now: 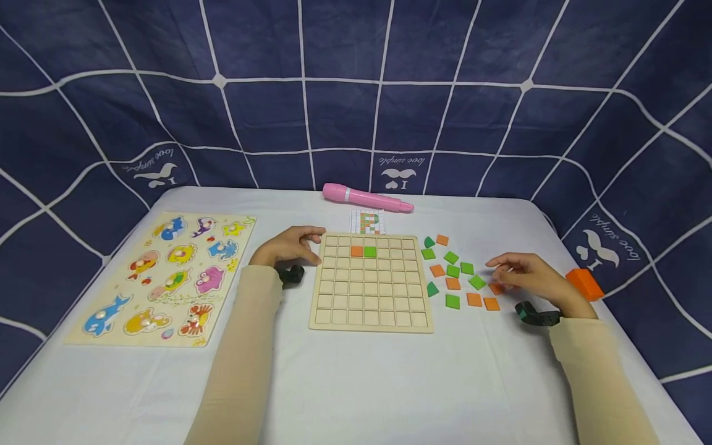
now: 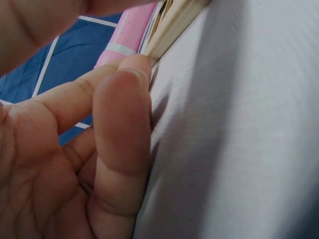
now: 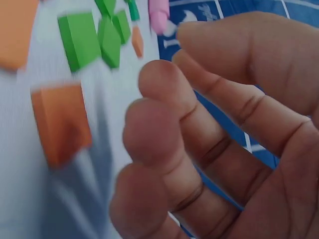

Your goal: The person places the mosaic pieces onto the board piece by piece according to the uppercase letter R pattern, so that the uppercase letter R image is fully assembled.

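A wooden grid board (image 1: 339,324) lies mid-table, with one orange tile (image 1: 357,251) and one green tile (image 1: 370,251) side by side in its second row. My left hand (image 1: 289,246) rests at the board's upper left edge, fingertips and thumb right at the rim. In the left wrist view a finger (image 2: 122,119) lies along the white cloth beside the board's side. To the right, my right hand (image 1: 525,275) hovers over loose orange and green tiles, fingers loosely bent and nothing between them. An orange tile (image 3: 62,122) lies below its fingertips in the right wrist view.
Behind the board are a small pattern card (image 1: 368,221) and a pink pen-like stick (image 1: 367,198). A sea-animal peg puzzle (image 1: 133,303) covers the left side. An orange block (image 1: 584,284) stands at the right edge. Dark blue cloth surrounds the table.
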A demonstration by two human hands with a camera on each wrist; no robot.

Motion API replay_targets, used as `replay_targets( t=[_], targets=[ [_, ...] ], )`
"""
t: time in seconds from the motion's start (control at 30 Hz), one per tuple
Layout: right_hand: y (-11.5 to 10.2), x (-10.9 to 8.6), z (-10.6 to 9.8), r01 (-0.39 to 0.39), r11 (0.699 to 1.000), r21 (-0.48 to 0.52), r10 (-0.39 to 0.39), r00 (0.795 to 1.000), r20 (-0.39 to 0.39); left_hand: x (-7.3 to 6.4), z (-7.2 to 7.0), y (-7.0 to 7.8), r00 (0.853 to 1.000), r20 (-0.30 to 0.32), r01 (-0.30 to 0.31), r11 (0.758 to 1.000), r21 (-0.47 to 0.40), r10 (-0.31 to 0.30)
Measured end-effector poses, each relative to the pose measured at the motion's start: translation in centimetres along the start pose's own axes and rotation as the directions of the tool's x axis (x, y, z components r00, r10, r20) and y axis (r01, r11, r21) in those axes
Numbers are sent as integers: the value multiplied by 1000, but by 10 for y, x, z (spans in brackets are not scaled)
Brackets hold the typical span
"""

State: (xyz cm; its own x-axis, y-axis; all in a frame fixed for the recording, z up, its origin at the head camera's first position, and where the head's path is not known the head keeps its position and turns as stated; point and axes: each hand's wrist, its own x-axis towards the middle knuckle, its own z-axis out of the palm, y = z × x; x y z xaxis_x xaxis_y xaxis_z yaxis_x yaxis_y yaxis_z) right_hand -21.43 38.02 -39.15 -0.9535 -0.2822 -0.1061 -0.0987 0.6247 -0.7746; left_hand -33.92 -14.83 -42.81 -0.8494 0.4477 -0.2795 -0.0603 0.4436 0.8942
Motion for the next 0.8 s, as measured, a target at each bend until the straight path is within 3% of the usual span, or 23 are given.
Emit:
replay_targets(
  t=[0.3,0.57,0.8],
  targets=[
    [24,-5,-12,-137,990,32,136,990,23,0,0,-1,1000,-2,-10,1000,4,10],
    [30,-8,-13,-129,988,80,123,990,70,-3,1,-1,1000,11,-13,999,-43,13],
    [35,-9,-12,-116,991,73,109,990,91,-2,2,-1,1000,1,0,1000,-25,0]
  ],
)
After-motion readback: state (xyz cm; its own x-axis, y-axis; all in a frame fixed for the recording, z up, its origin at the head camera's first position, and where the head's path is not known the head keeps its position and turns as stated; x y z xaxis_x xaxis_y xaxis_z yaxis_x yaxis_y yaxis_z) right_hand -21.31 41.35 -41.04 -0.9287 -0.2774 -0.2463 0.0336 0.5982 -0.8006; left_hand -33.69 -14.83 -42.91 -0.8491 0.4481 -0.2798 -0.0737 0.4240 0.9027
